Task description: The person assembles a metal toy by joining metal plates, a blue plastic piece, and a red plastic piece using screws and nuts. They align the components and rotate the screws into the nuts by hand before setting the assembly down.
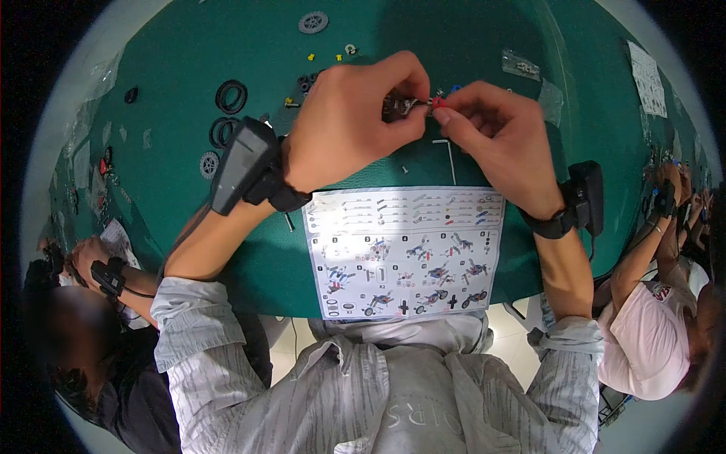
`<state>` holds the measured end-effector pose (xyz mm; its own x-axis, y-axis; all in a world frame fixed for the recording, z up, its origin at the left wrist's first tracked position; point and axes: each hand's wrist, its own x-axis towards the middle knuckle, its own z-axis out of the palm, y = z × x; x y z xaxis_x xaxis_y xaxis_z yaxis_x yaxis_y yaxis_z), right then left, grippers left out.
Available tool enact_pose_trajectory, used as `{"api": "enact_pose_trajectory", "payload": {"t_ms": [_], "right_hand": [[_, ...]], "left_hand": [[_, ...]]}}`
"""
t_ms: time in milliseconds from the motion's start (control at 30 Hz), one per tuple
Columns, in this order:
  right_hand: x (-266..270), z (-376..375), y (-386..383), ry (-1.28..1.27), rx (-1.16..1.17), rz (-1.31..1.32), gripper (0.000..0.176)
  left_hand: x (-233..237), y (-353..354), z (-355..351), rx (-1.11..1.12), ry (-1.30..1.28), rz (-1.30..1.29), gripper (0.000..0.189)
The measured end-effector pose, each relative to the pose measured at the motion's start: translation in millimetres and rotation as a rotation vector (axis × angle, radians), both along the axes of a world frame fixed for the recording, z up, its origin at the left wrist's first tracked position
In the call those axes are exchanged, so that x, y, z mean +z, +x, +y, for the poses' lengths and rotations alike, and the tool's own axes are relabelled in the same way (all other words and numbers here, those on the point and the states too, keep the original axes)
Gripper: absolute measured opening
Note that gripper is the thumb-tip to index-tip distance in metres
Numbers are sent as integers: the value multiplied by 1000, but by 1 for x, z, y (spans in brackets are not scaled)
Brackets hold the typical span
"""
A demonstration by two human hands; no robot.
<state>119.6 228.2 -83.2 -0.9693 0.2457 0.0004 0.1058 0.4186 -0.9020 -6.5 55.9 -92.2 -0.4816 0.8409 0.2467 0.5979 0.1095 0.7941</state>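
My left hand is closed around a small dark-and-grey model assembly, mostly hidden by the fingers. Against its right end, my right hand pinches a small red part between thumb and forefinger. The fingertips of both hands almost meet there. Just below the right hand lies an L-shaped hex key, and a small screw rests to its left. A printed instruction sheet with step drawings is spread on the table below both hands.
Left of my hands are black rubber tyres and a grey spoked wheel. Another grey wheel lies at the back, and a bag of small parts at the back right. People work on both sides of the green table.
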Motion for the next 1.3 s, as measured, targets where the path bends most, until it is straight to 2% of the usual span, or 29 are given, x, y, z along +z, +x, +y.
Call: {"api": "enact_pose_trajectory", "payload": {"t_ms": [300, 733, 1300], "right_hand": [[-3, 0, 0, -69, -38, 13, 18], [18, -3, 3, -361, -11, -69, 17], [19, 4, 3, -468, 59, -142, 19]], "left_hand": [[-6, 2, 0, 1, 138, 389, 23], [-6, -5, 0, -72, 362, 536, 27], [-5, -3, 1, -109, 418, 656, 22]]}}
